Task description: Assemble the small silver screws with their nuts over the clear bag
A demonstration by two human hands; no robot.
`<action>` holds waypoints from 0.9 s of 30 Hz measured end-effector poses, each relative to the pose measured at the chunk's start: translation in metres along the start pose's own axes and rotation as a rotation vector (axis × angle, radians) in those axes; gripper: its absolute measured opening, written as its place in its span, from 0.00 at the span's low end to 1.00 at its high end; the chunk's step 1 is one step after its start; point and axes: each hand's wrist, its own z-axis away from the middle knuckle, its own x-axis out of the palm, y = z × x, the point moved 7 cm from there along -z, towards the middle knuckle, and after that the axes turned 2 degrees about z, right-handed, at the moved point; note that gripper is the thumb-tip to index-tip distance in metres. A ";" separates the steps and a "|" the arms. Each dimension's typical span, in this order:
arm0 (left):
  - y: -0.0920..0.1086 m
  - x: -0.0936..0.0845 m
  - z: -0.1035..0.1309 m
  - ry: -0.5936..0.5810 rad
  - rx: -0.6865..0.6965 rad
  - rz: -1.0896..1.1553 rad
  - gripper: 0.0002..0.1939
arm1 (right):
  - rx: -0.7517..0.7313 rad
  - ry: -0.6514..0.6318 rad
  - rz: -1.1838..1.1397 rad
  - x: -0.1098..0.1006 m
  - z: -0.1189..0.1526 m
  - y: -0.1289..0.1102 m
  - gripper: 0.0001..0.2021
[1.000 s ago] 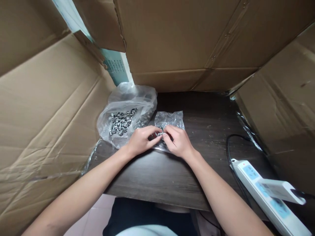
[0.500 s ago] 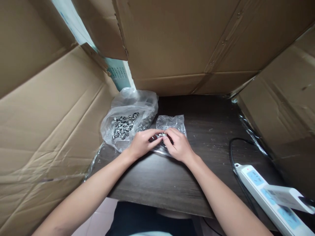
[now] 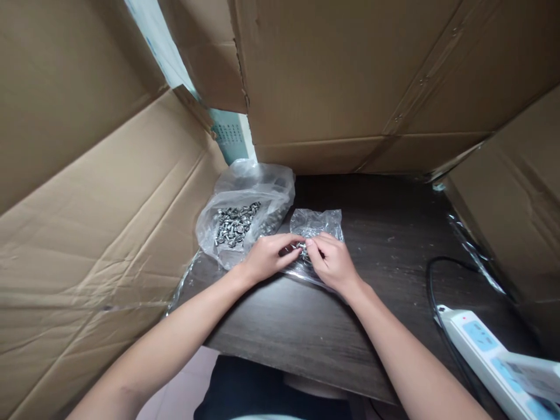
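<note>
My left hand [image 3: 272,255] and my right hand [image 3: 331,257] meet over a small clear plastic bag [image 3: 315,220] on the dark table. Between my left thumb and forefinger is a small shiny metal screw [image 3: 301,247]. The fingers of my right hand are pinched together at its upper end; what they grip is too small to tell. More metal pieces show under my hands. Left of them stands a larger open plastic bag [image 3: 270,175] with a heap of metal screws [image 3: 236,223] inside.
Cardboard walls [image 3: 332,76] enclose the table [image 3: 280,326] at the back and both sides. At the right lies a white power strip [image 3: 485,356] with a plug in it and a black cable [image 3: 431,280].
The view has shifted, so everything appears a little further right. My right fingers have closed in and moved over my left fingertips, and the metal piece between my hands is more hidden.
</note>
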 end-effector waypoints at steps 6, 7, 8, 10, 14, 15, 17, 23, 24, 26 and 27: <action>0.001 -0.001 0.001 0.028 -0.002 -0.002 0.10 | 0.016 -0.011 -0.045 -0.006 0.000 -0.007 0.06; 0.002 -0.002 0.001 0.033 -0.003 0.007 0.10 | 0.018 -0.006 -0.043 -0.006 0.001 -0.008 0.05; 0.002 -0.002 0.000 0.039 -0.004 0.015 0.09 | 0.018 -0.001 -0.038 -0.006 0.001 -0.008 0.05; 0.004 -0.003 0.000 0.040 0.010 0.031 0.09 | 0.014 -0.002 -0.024 -0.004 0.001 -0.007 0.07; 0.005 -0.003 0.001 0.040 0.031 0.027 0.08 | 0.018 -0.010 0.022 -0.003 0.001 -0.004 0.15; 0.004 -0.003 0.001 0.037 0.025 0.024 0.08 | 0.031 -0.004 0.021 -0.004 0.001 -0.003 0.14; 0.002 -0.002 0.001 0.031 0.011 0.026 0.08 | 0.051 0.008 -0.003 -0.006 0.001 -0.002 0.11; 0.002 -0.003 0.001 0.030 -0.004 0.054 0.09 | -0.004 0.004 0.019 -0.004 0.000 -0.008 0.09; 0.003 -0.004 0.001 0.029 0.003 0.055 0.09 | -0.008 0.001 0.031 -0.003 0.000 -0.008 0.11; 0.004 -0.004 0.000 0.026 0.018 0.056 0.09 | -0.001 0.010 0.040 -0.003 0.000 -0.007 0.15; 0.005 -0.004 0.000 0.025 0.021 0.053 0.09 | 0.008 0.022 0.032 -0.005 0.000 -0.006 0.15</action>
